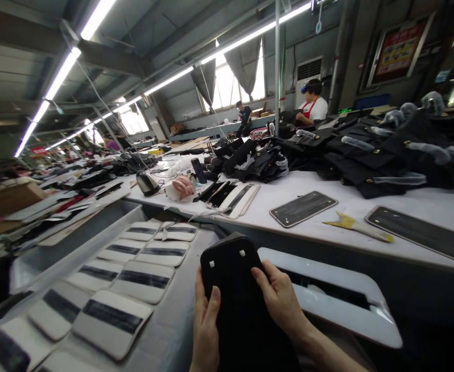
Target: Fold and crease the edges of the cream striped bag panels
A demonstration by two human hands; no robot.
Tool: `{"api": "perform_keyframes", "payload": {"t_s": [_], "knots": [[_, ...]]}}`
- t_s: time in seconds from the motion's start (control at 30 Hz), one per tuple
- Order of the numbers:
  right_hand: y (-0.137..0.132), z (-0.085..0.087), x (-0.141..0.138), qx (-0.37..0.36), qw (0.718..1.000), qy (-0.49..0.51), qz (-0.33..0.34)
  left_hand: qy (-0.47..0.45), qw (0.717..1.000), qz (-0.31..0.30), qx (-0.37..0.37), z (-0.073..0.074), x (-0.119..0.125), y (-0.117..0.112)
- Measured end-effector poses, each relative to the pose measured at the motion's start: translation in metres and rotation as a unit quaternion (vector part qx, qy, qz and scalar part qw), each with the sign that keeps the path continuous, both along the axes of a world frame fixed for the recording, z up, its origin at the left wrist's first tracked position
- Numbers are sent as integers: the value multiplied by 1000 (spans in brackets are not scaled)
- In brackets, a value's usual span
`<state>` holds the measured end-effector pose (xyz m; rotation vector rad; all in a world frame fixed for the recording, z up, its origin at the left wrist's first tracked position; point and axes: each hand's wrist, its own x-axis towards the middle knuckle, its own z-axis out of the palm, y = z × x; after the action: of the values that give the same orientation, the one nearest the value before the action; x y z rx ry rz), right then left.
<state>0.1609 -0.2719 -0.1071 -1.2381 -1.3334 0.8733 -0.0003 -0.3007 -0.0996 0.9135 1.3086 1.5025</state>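
Fingers of the left hand (207, 326) and right hand (283, 299) grasp opposite edges of the flat, round-cornered black panel (240, 305), thumbs over its face, seemingly to steady it between the cream, black-banded rectangular pieces (112, 323) and the glossy white oblong frame (357, 314).

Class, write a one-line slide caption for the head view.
Left hand and right hand hold a black panel beside rows of pale, dark-striped pieces.
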Motion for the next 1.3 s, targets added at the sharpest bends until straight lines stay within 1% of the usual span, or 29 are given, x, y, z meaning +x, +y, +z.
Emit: {"api": "perform_keyframes", "payload": {"t_s": [0.07,0.13,0.23,0.33,0.4,0.47,0.63,0.73,0.8,0.93,1.13,1.3], "knots": [[1,-6,3,-4,1000,7,-4,44,999,-28,-2,-5,1,0],[2,-13,5,-13,999,41,3,58,997,-45,2,-10,2,1],[3,-23,7,-36,990,127,38,30,997,-65,23,-13,2,4],[4,-28,9,-61,978,187,70,-10,995,-88,53,-9,1,9],[5,-28,10,-76,971,210,79,7,995,-79,63,-7,0,12],[6,-27,11,-88,968,220,77,26,997,-60,52,-5,0,14],[6,-28,11,-109,966,222,75,-18,998,-52,-10,3,-1,13],[6,-28,12,-126,966,213,79,-22,999,-36,-20,7,-4,13],[8,-27,12,-130,970,193,72,-26,999,-29,-25,7,-7,14],[15,-25,7,-117,980,153,55,-18,999,-17,-30,4,-11,16],[24,-30,-6,-80,985,136,67,11,999,35,-27,-5,-16,17],[23,-30,-18,-77,985,138,63,39,997,67,-16,-10,-27,23]]}}
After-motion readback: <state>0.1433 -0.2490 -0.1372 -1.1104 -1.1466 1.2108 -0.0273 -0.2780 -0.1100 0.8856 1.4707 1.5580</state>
